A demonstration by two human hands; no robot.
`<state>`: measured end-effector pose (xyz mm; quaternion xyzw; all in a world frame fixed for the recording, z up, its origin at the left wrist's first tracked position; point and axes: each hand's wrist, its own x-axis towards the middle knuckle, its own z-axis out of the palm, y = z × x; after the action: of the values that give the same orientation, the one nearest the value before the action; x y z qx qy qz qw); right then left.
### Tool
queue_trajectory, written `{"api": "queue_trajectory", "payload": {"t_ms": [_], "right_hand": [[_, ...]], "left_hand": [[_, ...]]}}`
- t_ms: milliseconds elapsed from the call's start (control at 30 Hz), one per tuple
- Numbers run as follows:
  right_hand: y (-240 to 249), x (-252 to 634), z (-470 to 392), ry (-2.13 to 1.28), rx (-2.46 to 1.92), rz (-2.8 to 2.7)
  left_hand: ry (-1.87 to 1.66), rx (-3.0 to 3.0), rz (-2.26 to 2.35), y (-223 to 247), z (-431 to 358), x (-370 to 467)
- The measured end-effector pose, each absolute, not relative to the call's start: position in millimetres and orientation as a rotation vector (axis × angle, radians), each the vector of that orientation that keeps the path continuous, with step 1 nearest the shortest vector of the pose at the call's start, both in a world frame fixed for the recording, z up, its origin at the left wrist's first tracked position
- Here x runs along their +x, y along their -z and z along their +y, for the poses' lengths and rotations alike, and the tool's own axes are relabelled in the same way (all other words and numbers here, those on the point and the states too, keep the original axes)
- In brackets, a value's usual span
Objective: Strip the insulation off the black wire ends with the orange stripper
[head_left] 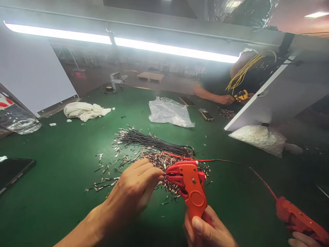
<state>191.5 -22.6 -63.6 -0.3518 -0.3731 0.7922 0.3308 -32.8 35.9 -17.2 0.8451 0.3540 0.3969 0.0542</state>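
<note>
My left hand (136, 180) is closed in a pinch, its fingertips at the jaws of the stripper; the short piece of black wire between them is mostly hidden. Wrapped round the handle of an orange-red wire stripper (192, 188) is my right hand (209, 228). The tool's jaws point left and meet the left fingertips. Under and behind both hands lies a heap of cut wire scraps (154, 159) with copper ends. A bundle of black wires (154, 141) with metal terminals at the left end lies just behind the heap. A thin red strip (185, 157) crosses the heap.
A clear plastic bag (168, 111), white cloth (84, 110) and two phones (205, 114) lie farther back on the green table (56, 178). Another person's hand (226, 99) is near a yellow tool (241, 96). At right stand a panel (277, 92) and a second orange tool (300, 219), perhaps reflected.
</note>
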Motion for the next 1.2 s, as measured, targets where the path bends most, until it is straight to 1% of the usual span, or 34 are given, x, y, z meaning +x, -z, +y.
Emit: {"api": "queue_trajectory", "payload": {"t_ms": [167, 567, 800, 1033, 1200], "right_hand": [[57, 190, -14, -2.230, -0.734, -0.923], [55, 191, -13, -2.270, -0.697, -0.929], [67, 186, -18, -2.276, -0.494, -0.784], [60, 187, -16, -2.289, -0.505, -0.883], [62, 186, -15, -2.313, -0.462, -0.828]], "left_hand": [[-1.223, 2.553, 1.064, 14, 35, -33], [-1.300, 2.496, 1.194, 17, 34, -33], [-1.396, 2.493, 1.239, 16, 28, -26], [-1.439, 2.519, 1.324, 16, 24, -23], [-1.444, 2.544, 1.347, 16, 19, -21]]}}
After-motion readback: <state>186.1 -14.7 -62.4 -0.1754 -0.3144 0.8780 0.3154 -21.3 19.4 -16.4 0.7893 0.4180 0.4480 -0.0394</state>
